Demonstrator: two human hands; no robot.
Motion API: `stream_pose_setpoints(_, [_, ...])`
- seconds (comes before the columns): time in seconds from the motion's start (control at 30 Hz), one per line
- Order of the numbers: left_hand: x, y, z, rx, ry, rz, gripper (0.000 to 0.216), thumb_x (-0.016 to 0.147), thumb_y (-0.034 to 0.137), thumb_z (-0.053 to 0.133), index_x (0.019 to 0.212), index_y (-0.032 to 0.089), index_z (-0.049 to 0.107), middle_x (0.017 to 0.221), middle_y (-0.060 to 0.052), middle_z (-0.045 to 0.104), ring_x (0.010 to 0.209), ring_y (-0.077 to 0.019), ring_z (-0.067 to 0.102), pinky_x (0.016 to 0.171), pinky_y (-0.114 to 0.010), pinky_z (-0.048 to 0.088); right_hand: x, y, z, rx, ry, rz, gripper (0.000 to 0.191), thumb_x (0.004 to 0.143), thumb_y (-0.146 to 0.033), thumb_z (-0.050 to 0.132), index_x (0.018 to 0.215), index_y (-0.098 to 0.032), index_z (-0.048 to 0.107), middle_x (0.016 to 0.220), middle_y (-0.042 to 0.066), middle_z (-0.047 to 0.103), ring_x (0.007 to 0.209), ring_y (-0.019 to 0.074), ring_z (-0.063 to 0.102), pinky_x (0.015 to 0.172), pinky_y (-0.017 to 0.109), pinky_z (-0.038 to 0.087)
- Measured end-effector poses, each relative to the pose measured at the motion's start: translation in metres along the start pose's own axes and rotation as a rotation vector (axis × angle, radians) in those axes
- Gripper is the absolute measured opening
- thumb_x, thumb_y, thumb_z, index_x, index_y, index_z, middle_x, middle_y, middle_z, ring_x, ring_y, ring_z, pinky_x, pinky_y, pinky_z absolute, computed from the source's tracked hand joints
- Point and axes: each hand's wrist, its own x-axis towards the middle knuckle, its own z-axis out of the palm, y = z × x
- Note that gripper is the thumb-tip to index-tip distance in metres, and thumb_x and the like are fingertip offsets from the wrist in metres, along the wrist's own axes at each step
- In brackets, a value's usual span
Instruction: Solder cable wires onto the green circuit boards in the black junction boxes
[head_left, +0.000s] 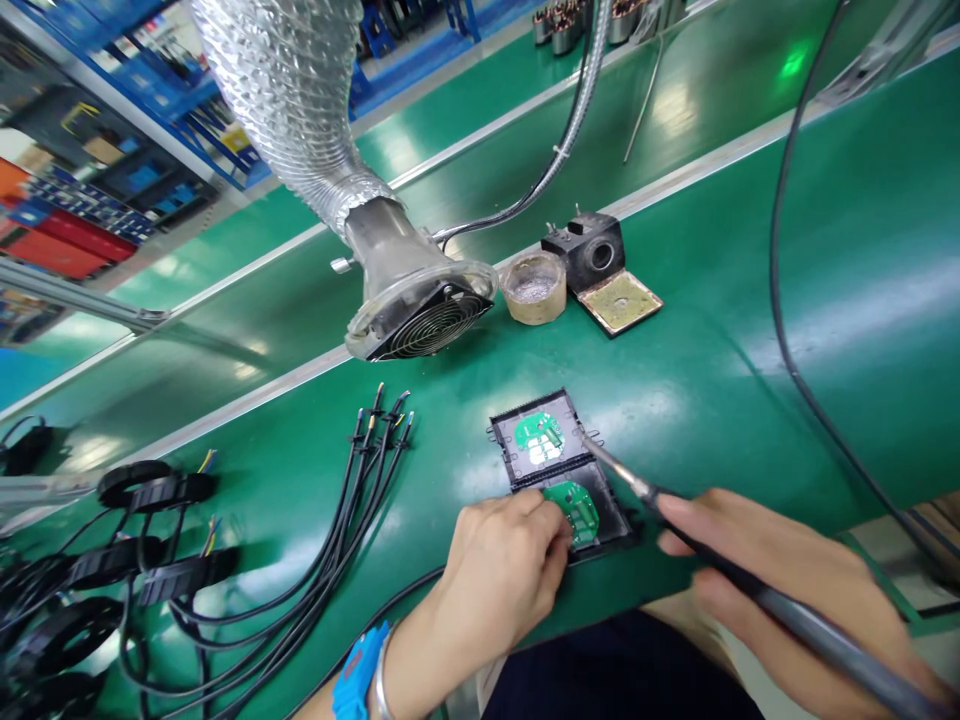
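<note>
A black fixture tray (pixel 517 462) lies on the green bench and holds two small round green circuit boards, a far one (pixel 538 436) and a near one (pixel 574 508). My left hand (pixel 499 575) rests closed on the tray's near left corner, fingertips touching the near board. My right hand (pixel 780 580) grips a soldering iron (pixel 757 590). Its metal tip (pixel 589 445) sits at the right edge of the far board.
A fume extractor hood (pixel 424 300) on a silver hose hangs at the back. Behind the tray stand a tin of flux (pixel 534 287) and an iron stand with sponge (pixel 600 270). Black wire bundles (pixel 352 500) and black ring coils (pixel 142 490) lie left.
</note>
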Motion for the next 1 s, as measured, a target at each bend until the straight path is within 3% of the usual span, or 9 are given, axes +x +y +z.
stream_pose_setpoints(0.1, [-0.001,-0.002,0.002,0.007,-0.011,0.002,0.011,0.087,0.021,0.052,0.08,0.022,0.059,0.072,0.003,0.059,0.062,-0.0149,0.055,0.055,-0.028,0.034,0.0,-0.003,-0.016,0.075,-0.08,0.048,0.036,0.087,-0.016,0.048,0.122,-0.021,0.058,0.069,0.001,0.057,0.061,0.0118,0.056,0.05,0.022,0.045])
stream_pose_setpoints(0.33, [-0.001,0.002,0.0,0.091,-0.018,0.06,0.016,0.092,0.021,0.046,0.082,0.021,0.058,0.074,0.001,0.058,0.062,-0.0173,0.056,0.055,-0.03,0.038,0.007,0.004,-0.005,0.27,-0.139,0.069,0.028,0.08,-0.008,0.048,0.104,-0.021,0.057,0.066,-0.001,0.054,0.056,0.011,0.05,0.05,0.025,0.038])
stream_pose_setpoints(0.57, [-0.001,0.014,-0.004,0.256,-0.073,0.147,0.014,0.09,0.01,0.046,0.08,0.019,0.052,0.075,-0.002,0.056,0.06,-0.0194,0.053,0.055,-0.032,0.045,0.005,0.01,-0.003,0.327,-0.187,0.061,0.031,0.078,-0.006,0.05,0.106,-0.019,0.056,0.066,-0.001,0.052,0.058,0.0109,0.049,0.052,0.024,0.035])
stream_pose_setpoints(1.0, [0.001,0.015,-0.003,0.154,-0.112,0.04,0.016,0.092,0.012,0.043,0.082,0.019,0.054,0.077,-0.001,0.057,0.064,-0.0188,0.056,0.059,-0.032,0.048,0.02,0.015,-0.007,0.398,-0.192,0.072,0.027,0.077,-0.01,0.05,0.099,-0.018,0.062,0.061,-0.001,0.053,0.054,0.0109,0.049,0.048,0.024,0.034])
